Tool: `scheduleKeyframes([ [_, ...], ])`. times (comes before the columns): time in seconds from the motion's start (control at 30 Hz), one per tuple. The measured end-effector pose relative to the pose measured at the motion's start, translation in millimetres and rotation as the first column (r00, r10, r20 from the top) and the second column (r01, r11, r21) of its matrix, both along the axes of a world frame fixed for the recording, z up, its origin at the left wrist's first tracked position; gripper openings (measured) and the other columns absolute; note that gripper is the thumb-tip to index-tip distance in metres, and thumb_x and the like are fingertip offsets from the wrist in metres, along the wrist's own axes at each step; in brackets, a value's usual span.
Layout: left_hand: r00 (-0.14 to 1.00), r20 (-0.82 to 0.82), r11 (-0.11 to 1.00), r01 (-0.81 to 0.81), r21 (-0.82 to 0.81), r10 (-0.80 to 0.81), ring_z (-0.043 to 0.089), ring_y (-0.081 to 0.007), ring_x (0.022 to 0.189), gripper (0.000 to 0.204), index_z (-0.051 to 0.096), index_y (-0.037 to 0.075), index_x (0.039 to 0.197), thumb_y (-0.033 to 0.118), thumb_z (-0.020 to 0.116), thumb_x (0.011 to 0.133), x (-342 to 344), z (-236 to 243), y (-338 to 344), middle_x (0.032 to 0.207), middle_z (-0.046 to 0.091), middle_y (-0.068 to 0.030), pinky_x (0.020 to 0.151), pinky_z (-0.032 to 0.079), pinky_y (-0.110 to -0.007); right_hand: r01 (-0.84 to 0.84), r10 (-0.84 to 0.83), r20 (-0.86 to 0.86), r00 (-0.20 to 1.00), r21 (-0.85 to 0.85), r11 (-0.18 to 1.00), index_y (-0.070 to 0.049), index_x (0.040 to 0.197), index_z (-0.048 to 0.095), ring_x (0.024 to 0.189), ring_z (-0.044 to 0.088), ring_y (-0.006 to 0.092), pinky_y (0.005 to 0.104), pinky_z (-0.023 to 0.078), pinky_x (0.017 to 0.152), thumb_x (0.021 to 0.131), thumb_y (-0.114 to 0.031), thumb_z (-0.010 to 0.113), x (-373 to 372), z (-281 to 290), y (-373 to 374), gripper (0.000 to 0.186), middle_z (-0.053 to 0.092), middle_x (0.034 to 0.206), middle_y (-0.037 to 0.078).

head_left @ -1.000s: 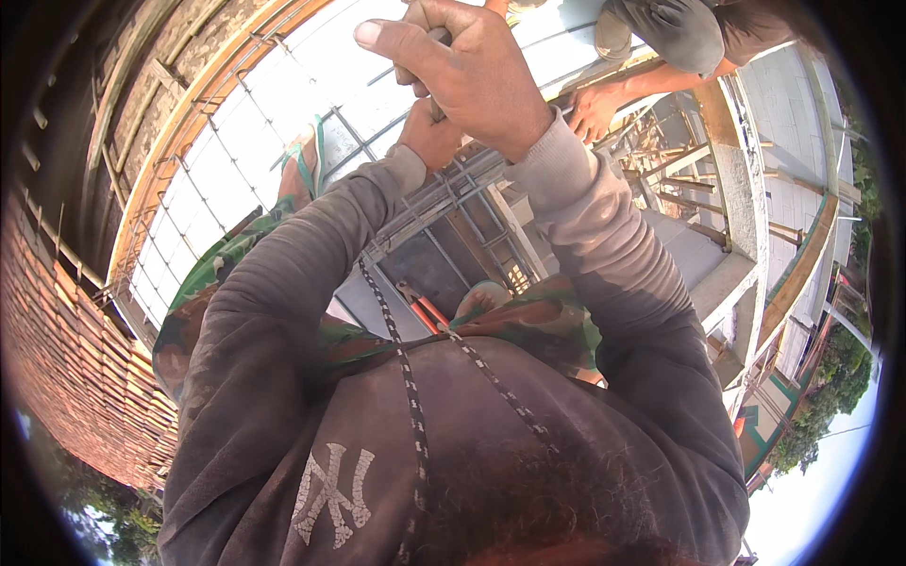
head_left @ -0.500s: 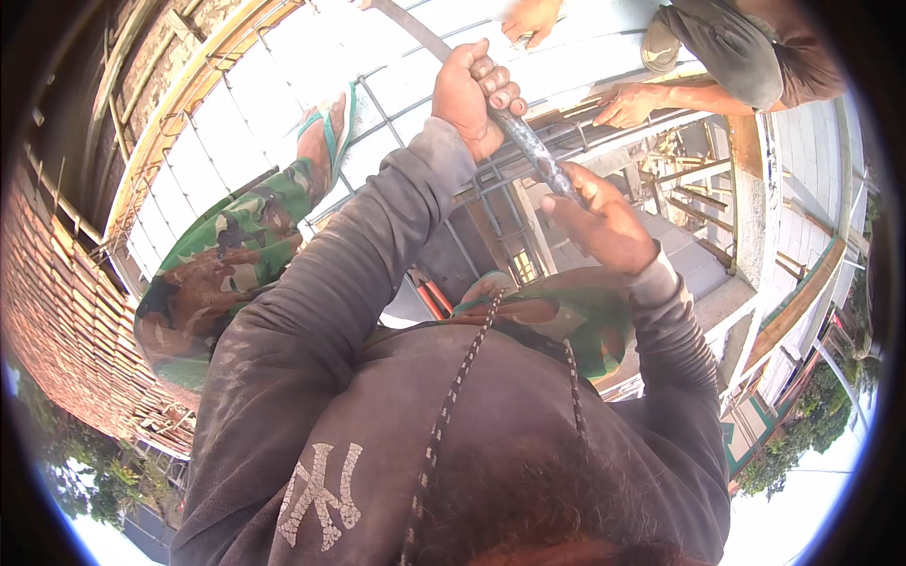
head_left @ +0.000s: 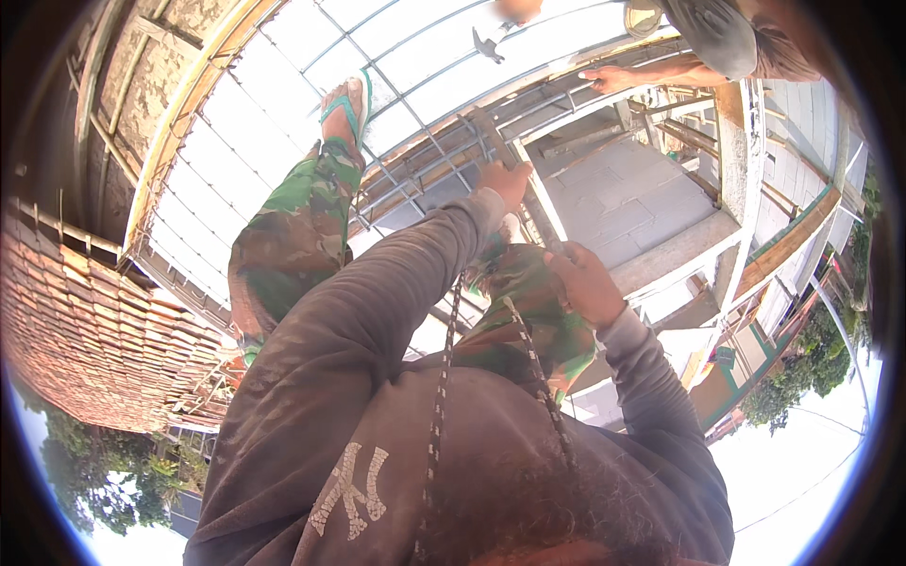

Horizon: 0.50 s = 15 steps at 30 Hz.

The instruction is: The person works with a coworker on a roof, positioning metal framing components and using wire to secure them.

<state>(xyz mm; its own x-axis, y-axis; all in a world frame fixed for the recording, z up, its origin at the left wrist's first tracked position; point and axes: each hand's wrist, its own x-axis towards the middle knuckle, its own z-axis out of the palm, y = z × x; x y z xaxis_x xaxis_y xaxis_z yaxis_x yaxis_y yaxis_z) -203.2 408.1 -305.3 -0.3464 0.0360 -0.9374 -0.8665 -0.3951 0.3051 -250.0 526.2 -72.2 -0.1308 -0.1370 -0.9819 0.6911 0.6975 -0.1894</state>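
Note:
A long metal bar [head_left: 541, 213] slants across the rebar in front of me. My left hand [head_left: 506, 185] is closed around its middle. Lower down, my right hand [head_left: 587, 286] is closed at the near end, where its fingers partly cover the bar. The bar's far part lies among the crossing steel rods [head_left: 444, 156], so its tip is hard to make out. My left foot, in a green-strapped flip-flop [head_left: 347, 113], stands on the rebar grid.
A co-worker's hand [head_left: 609, 77] rests at the rods on the far right; a blurred one holds a hammer [head_left: 489, 45]. Below lies an opening with a grey block surface [head_left: 623, 184] and concrete beams [head_left: 675, 253]. A tiled roof [head_left: 104, 330] is at left.
Both my hands have come down toward me with the bar, the left one most. My left leg has shifted right. A hammer now shows in the co-worker's hand.

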Motion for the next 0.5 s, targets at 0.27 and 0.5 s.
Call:
scheduleKeyframes([
  [0.27, 0.765, 0.155, 0.668, 0.627, -0.401, -0.625, 0.056, -0.0369, 0.125, 0.076, 0.053, 0.002, 0.136, 0.052, 0.066, 0.080, 66, -24, -127, 0.134, 0.059, -0.0222, 0.107, 0.043, -0.043, -0.045, 0.045, 0.000, 0.999, 0.094, 0.995, 0.003, 0.122, 0.058, 0.059, 0.060, 0.0149, 0.0301, 0.047, 0.050, 0.093, -0.018, 0.056, 18, 44, -22, 0.035, 0.062, 0.084, 0.011],
  [0.5, 0.808, 0.178, 0.637, 0.560, -0.530, -0.562, 0.049, -0.0358, 0.133, 0.089, 0.054, 0.002, 0.138, 0.055, 0.079, 0.070, 114, -141, -100, 0.136, 0.058, -0.0226, 0.112, 0.039, -0.043, -0.307, 0.300, -0.279, 0.912, 0.020, 0.952, 0.001, 0.142, 0.047, 0.118, 0.057, 0.0238, 0.0347, 0.046, 0.100, 0.093, -0.006, 0.049, -16, 41, -35, 0.049, 0.056, 0.135, 0.019],
])
